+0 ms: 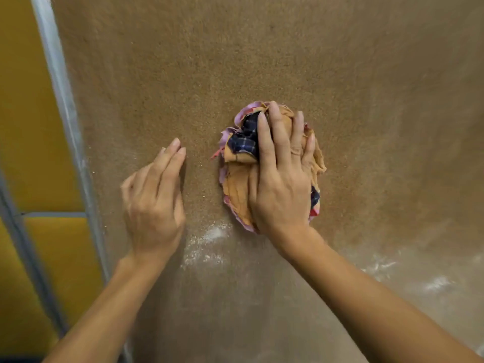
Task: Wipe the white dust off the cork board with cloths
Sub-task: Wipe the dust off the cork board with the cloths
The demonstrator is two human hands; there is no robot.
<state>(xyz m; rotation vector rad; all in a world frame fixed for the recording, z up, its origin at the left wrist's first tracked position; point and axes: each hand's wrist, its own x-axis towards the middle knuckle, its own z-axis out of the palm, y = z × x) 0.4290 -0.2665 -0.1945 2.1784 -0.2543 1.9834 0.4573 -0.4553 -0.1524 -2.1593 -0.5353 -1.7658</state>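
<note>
Head camera: two bare forearms reach up from the bottom of the frame toward a crumpled wad of orange, pink and navy-checked cloths (237, 184), which lies near the middle of a large brown cork board (235, 61). A patch of white dust (207, 244) speckles the board just below and left of the wad, between the two wrists, and thinner white streaks (434, 284) lie well off to the wad's lower right. The right hand (281, 184) lies palm-down on top of the wad, its fingers (277, 132) slightly spread and laid nearly straight over the fabric, pressing it flat against the board. The left hand (153, 203) is just to the left of the wad and apart from it, holding nothing, its fingers straight and close together with the tips at the cork surface; whether they touch it cannot be told. Above the wad the cork looks mostly clean and evenly grained. Far to the wad's left a grey metal frame (62, 106) edges the board, and beyond that are yellow panels (28, 100) divided by a second grey bar.
</note>
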